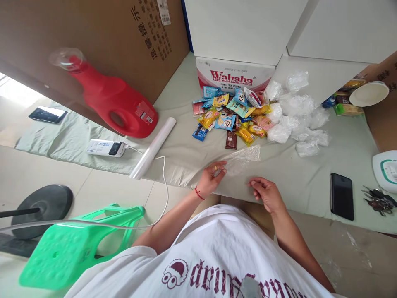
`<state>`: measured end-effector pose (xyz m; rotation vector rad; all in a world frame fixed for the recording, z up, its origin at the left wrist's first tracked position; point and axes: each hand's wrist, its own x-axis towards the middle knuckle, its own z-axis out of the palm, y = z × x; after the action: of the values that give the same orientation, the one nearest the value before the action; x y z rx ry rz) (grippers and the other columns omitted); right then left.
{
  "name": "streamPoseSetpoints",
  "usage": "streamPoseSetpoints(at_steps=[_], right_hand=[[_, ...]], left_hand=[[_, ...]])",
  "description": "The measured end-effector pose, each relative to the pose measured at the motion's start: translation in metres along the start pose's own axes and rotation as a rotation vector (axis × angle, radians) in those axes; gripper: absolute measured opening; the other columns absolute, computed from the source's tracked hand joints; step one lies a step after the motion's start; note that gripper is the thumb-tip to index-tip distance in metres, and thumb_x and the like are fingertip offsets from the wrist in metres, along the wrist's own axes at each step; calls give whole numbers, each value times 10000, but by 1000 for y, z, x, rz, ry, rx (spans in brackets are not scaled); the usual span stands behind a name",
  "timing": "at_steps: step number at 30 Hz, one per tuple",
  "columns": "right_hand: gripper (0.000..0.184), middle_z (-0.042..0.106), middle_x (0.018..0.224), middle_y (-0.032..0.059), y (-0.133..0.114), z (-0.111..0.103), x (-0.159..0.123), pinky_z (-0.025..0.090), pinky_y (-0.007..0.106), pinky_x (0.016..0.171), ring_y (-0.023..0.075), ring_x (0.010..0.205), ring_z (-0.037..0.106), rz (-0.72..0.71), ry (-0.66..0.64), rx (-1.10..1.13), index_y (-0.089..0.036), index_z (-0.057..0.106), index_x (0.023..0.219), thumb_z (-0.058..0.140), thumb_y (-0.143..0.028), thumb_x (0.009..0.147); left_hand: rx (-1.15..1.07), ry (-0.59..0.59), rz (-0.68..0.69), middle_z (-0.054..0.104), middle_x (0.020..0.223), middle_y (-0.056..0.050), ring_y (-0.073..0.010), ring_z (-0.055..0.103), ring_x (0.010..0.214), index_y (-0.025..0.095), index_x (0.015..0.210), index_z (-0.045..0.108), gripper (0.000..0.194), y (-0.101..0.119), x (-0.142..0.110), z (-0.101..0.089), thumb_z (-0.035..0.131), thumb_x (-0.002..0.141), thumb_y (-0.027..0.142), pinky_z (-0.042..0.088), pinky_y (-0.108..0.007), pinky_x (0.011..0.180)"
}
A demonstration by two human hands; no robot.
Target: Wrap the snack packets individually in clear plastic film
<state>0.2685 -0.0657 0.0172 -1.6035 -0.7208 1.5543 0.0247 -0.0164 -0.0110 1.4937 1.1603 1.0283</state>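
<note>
My left hand [212, 179] is closed, its thumb and fingers pinching the near left edge of a clear plastic bag [243, 160], which lies spread on the cloth. To the right of the bag, apart from it, my right hand [267, 193] hovers at the cloth's front edge with fingers curled in and nothing visible in them. Beyond the bag is a pile of small wrapped snacks [226, 122] in yellow, blue, brown and pink packets. Beside that pile, to its right, lie several clear plastic-wrapped bundles [297, 105].
A red jug [124, 103], a clear plastic roll [153, 147] and a cabled power bank [105, 148] lie left. A Wahaba-style white carton [235, 74] backs the snacks. At right are a black phone [342, 196], keys [379, 201] and a paper bowl [369, 93]. A green stool [56, 252] stands lower left.
</note>
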Motion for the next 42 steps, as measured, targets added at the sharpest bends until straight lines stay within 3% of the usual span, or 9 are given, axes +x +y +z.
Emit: streamPoseSetpoints(at_steps=[5,10,16,22,27,31,35,39,42], right_hand=[[517,779,860,81,-3,50,9,246,189,355,52,452,441,147,-181,97,-184,740,854,923,-579,574],[515,706,721,11,-8,78,31,214,175,367,39,457,394,99,-112,243,-195,653,794,961,-440,462],[449,648,671,-20,-9,62,31,233,165,388,41,484,392,56,-65,208,-190,642,773,931,-374,482],[413,601,668,-36,1,28,11,230,186,392,61,490,395,22,-8,104,-211,624,788,895,-429,565],[333,596,649,-27,5,-17,5,383,241,473,132,570,515,-51,-59,-274,-231,662,803,821,-497,679],[478,744,976,81,-9,-34,26,520,366,691,256,877,669,-279,67,-512,-258,720,1086,808,-543,712],[629,734,1089,112,-30,1,65,521,382,801,264,941,681,-345,205,-633,-219,663,1219,846,-490,681],[224,717,843,29,-39,49,82,453,310,738,195,761,637,-326,72,-836,-224,707,986,669,-394,845],[188,716,792,24,-43,67,74,393,291,687,195,732,619,-425,86,-928,-238,697,876,571,-370,920]], left_hand=[[-160,107,-120,747,1260,-132,-282,618,1353,207,890,631,286,6,3,6,658,919,490,444,-445,1163],[-292,148,-181,743,1260,-120,-272,634,1304,206,882,638,287,11,3,10,712,862,482,464,-425,1127],[-771,454,-439,732,1038,-45,-234,700,1115,229,853,518,328,3,11,-20,774,756,409,594,-388,899],[-765,568,-574,657,790,11,-162,719,861,220,832,490,392,-5,-3,-62,818,722,405,574,-261,719],[-532,465,-674,654,725,7,-129,667,706,188,763,576,390,6,-29,-80,893,639,377,474,-187,550],[-300,297,-702,685,684,-28,-138,644,655,180,735,618,317,14,-43,-82,863,659,368,438,-194,536],[-165,184,-649,698,706,-34,-146,616,657,190,757,640,222,15,-52,-80,790,691,339,447,-217,556],[-5,65,-534,701,856,-54,-188,645,805,197,805,713,157,16,-65,-88,736,661,256,500,-263,641],[6,137,-497,690,1148,-94,-263,654,1084,210,947,726,338,24,-75,-99,695,611,197,552,-339,803]])
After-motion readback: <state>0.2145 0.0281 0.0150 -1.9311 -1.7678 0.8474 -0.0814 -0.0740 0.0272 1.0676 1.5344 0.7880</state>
